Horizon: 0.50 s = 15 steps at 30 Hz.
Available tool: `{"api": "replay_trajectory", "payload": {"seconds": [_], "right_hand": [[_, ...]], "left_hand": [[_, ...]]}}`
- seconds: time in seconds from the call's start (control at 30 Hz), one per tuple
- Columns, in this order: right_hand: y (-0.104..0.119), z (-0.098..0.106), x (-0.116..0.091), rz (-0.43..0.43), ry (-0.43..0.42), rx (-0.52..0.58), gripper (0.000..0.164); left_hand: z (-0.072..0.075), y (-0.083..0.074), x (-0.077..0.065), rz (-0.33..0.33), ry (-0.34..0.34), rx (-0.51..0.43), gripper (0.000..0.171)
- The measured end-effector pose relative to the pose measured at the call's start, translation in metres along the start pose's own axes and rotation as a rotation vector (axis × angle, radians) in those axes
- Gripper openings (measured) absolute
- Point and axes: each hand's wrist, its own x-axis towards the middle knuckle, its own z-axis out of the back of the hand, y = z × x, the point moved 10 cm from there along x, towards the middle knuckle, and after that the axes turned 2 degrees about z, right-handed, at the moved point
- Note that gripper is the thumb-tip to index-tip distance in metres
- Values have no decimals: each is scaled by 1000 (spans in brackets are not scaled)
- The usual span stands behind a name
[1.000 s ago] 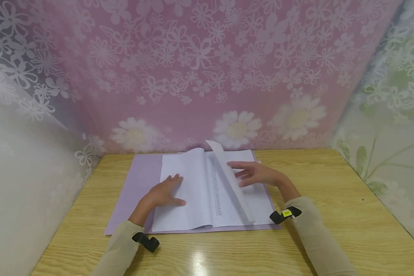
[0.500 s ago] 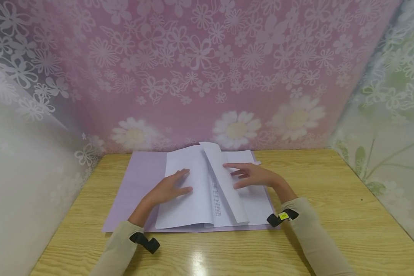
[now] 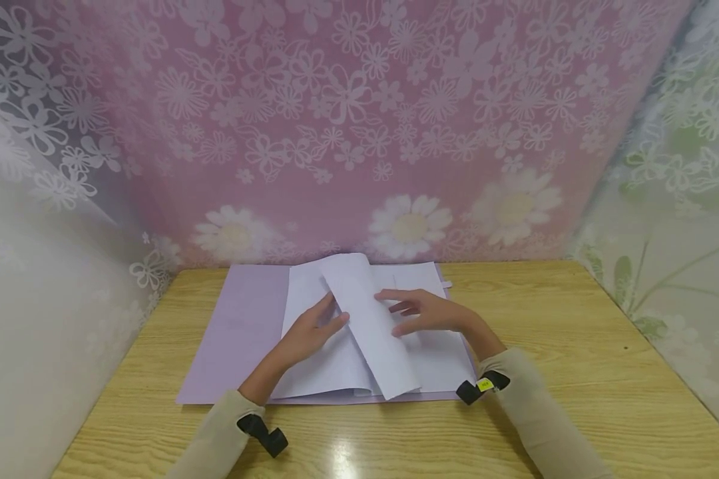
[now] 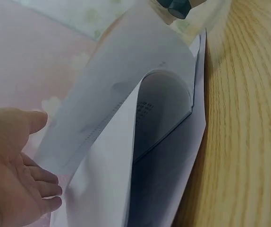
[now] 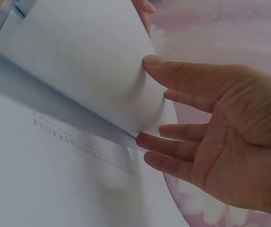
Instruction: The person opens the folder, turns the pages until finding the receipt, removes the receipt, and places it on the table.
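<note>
A lilac folder lies spread on the table with white pages in it. One loose-standing page leans over to the left across the left-hand pages. My left hand is at that page's left edge, thumb and fingers spread apart. In the left wrist view the left hand has its palm showing, beside the raised pages. The right hand meets the leaning page from the right with extended fingers. Fingertips touch the sheet in the right wrist view, and a line of small print shows below.
The folder rests on a wood-grain table, close to the flowered pink back panel. A small lilac tab sticks out at the folder's right edge. Black straps sit on both wrists.
The page has swung from the right side over to the left, covering the printed column. My left hand has moved right to its edge; the right hand has followed slightly left.
</note>
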Motion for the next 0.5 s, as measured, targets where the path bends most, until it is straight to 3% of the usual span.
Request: {"api": "replay_trajectory", "payload": {"seconds": [0.23, 0.5], "right_hand": [[5, -9, 4, 0, 7, -23, 77], [15, -20, 8, 30, 16, -11, 75]], "left_hand": [[12, -2, 1, -35, -79, -42, 80], [37, 8, 3, 40, -163, -30, 84]]}}
